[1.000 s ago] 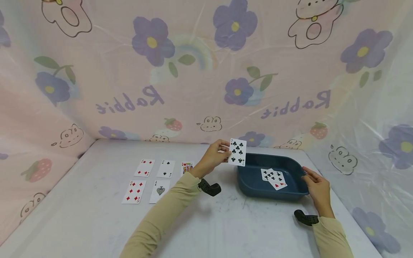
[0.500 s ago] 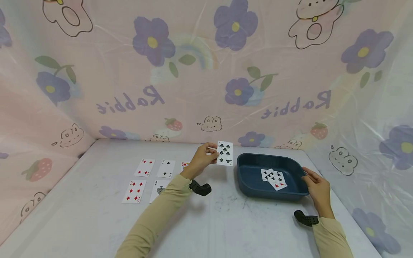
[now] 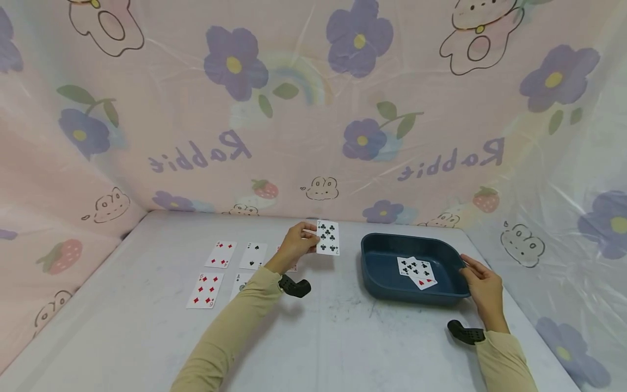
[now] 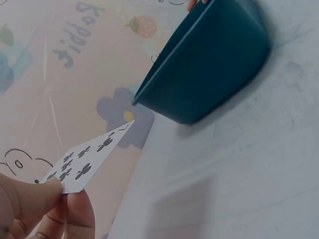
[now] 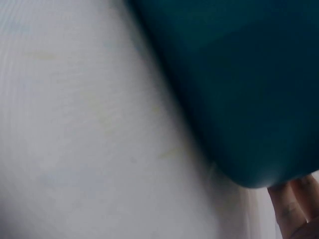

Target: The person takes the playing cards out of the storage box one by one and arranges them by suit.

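Note:
Between thumb and fingers, my left hand pinches a seven of clubs, raised above the table with its face toward me. The left wrist view shows the thumb on the card's face near one edge. My right hand grips the right rim of a dark blue basin, thumb over the edge. Inside the basin lie a clubs card and, partly beneath it, a hearts card. The right wrist view catches only some fingers against the basin's side.
Left of the basin, face-up cards lie in two rows: a four of diamonds, two of spades, six of diamonds, and an ace of spades partly behind the left sleeve. A face card is mostly hidden. Patterned curtain surrounds the table.
My left hand has carried the seven of clubs leftward, from over the basin's left edge to the space between basin and laid-out cards. The right hand and basin stay in place.

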Demonstrator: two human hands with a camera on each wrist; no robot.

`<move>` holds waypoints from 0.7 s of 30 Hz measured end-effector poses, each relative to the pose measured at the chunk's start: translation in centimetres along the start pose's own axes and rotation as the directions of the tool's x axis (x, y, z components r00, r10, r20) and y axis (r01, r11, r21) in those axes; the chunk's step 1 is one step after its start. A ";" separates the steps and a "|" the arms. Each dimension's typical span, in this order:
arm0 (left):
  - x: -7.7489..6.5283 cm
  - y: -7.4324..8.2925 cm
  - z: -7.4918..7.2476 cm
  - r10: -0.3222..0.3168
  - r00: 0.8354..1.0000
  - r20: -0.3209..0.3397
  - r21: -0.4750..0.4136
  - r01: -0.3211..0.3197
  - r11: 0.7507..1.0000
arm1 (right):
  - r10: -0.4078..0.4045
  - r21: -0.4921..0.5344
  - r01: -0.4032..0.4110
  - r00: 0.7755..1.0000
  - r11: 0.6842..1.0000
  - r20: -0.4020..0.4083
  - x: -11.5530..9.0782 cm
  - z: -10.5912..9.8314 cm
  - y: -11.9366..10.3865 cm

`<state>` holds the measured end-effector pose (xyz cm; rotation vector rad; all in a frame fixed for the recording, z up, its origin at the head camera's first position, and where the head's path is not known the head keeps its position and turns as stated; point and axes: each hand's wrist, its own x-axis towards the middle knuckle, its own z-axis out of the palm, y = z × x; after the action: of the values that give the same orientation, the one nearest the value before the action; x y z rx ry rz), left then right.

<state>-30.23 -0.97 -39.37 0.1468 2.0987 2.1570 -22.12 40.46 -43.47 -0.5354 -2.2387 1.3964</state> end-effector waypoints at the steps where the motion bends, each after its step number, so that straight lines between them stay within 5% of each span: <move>1: 0.0 -0.1 -0.1 -0.007 1.000 -0.001 0.008 0.007 1.000 | 0.001 0.001 -0.001 1.000 1.000 0.000 0.0 0.0 0.0; 11: 0.1 -1.3 -1.2 -0.050 0.999 0.020 0.071 0.049 0.996 | 0.002 0.000 -0.002 1.000 1.000 -0.006 0.1 0.0 -0.1; 21: 0.1 -2.3 -1.7 -0.084 0.996 0.000 0.239 0.081 0.968 | 0.005 0.024 -0.005 1.000 1.000 -0.013 0.2 0.1 0.2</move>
<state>-30.59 -2.55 -41.75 0.0909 2.3095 1.8485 -22.28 40.57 -43.65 -0.5404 -2.2092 1.4167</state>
